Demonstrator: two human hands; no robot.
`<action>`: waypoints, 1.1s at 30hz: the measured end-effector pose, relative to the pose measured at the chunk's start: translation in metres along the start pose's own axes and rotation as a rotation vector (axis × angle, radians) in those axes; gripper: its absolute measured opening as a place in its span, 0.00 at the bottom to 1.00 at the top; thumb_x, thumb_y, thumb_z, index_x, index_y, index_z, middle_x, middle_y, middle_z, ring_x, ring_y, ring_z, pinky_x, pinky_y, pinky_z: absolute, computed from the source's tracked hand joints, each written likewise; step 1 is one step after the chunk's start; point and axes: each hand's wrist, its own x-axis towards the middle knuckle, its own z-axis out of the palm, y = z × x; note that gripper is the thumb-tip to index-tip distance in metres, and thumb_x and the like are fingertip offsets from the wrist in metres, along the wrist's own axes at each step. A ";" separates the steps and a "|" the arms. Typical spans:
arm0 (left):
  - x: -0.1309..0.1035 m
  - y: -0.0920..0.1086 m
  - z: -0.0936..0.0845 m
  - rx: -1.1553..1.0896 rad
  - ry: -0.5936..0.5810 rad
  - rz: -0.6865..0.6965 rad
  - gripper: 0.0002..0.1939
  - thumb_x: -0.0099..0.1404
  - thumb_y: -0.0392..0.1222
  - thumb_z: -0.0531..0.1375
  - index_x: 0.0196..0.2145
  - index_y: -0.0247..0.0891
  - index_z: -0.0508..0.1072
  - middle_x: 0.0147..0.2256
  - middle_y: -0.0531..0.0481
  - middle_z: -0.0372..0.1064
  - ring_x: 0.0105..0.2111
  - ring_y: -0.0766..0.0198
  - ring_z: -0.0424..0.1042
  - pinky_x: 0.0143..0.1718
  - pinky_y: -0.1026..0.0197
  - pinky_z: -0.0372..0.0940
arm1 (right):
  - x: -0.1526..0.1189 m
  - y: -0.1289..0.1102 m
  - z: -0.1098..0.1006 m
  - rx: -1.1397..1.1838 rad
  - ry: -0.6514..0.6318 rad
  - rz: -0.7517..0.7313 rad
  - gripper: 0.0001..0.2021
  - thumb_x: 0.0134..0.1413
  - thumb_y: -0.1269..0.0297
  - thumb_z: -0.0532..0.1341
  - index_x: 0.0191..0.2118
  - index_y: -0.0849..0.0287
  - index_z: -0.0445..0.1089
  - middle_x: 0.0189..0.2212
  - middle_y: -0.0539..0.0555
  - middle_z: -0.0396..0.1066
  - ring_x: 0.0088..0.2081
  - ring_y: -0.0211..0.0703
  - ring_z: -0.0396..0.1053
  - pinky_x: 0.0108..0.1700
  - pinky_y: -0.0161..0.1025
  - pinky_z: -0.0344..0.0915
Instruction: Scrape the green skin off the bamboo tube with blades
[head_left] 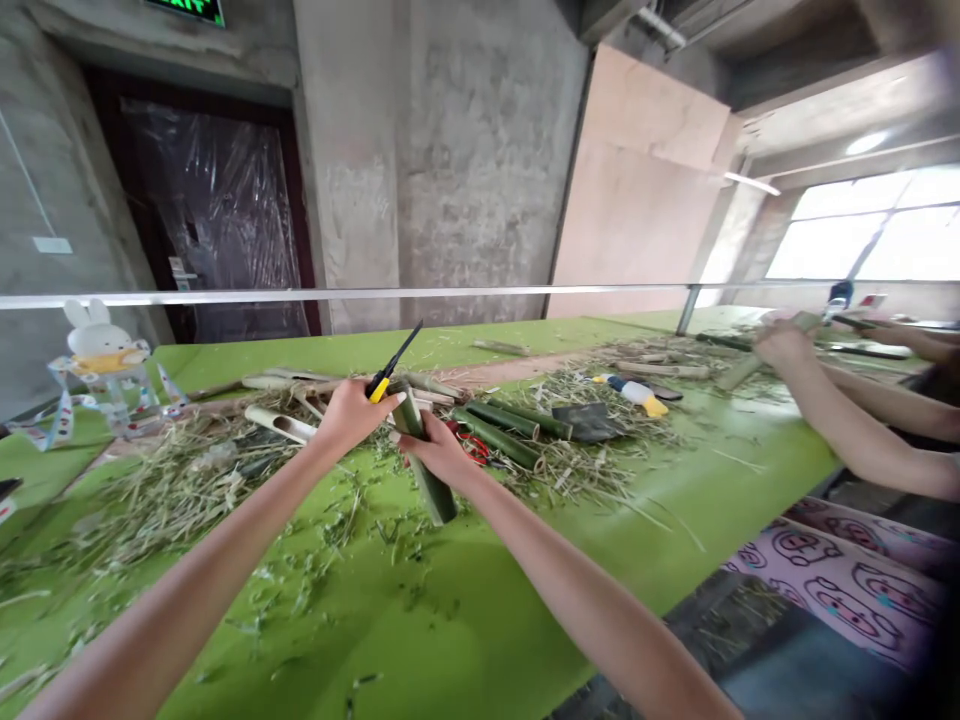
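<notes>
Bamboo tube [433,492], centre frame | my right hand [436,448] grips it | my left hand [351,410] clasps a black-and-yellow tool [383,381] beside the tube's top

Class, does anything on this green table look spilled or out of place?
Yes. Shavings lie strewn across the table, not gathered in one pile. The rabbit figure at the left also looks odd: a toy-like thing beside scraps, while the right hand holds bamboo.
</notes>
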 end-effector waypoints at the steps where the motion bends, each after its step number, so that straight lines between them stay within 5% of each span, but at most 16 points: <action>1: 0.002 -0.001 0.000 0.016 -0.019 0.008 0.15 0.52 0.51 0.56 0.20 0.35 0.67 0.18 0.54 0.63 0.21 0.66 0.63 0.22 0.65 0.54 | 0.000 0.000 -0.001 -0.030 0.011 0.001 0.14 0.42 0.63 0.60 0.34 0.57 0.55 0.23 0.45 0.59 0.20 0.35 0.62 0.23 0.35 0.60; 9: 0.029 -0.010 -0.014 0.252 0.071 0.081 0.14 0.56 0.47 0.51 0.25 0.35 0.70 0.22 0.47 0.69 0.24 0.60 0.67 0.25 0.64 0.56 | 0.006 0.000 -0.010 -0.072 0.027 0.012 0.12 0.43 0.65 0.60 0.33 0.57 0.55 0.22 0.45 0.59 0.21 0.34 0.61 0.24 0.34 0.59; 17: 0.038 -0.010 -0.002 -0.045 -0.026 0.094 0.19 0.52 0.55 0.55 0.27 0.35 0.72 0.21 0.52 0.68 0.22 0.64 0.66 0.22 0.66 0.58 | 0.015 0.007 -0.017 0.038 0.102 0.022 0.15 0.42 0.64 0.61 0.35 0.57 0.55 0.23 0.45 0.60 0.20 0.33 0.61 0.24 0.34 0.61; 24: 0.035 -0.010 0.017 0.141 0.004 0.488 0.17 0.56 0.47 0.54 0.37 0.35 0.74 0.37 0.46 0.72 0.36 0.61 0.70 0.40 0.63 0.63 | 0.010 0.004 -0.015 0.026 0.205 0.109 0.13 0.41 0.65 0.60 0.33 0.57 0.54 0.21 0.44 0.59 0.20 0.35 0.62 0.22 0.34 0.60; 33: 0.018 -0.002 0.020 0.573 -0.134 0.435 0.17 0.53 0.35 0.52 0.40 0.36 0.72 0.38 0.46 0.70 0.35 0.59 0.71 0.35 0.60 0.65 | -0.004 -0.005 -0.009 0.050 0.115 0.204 0.11 0.42 0.64 0.60 0.31 0.58 0.55 0.20 0.46 0.59 0.18 0.35 0.63 0.21 0.36 0.64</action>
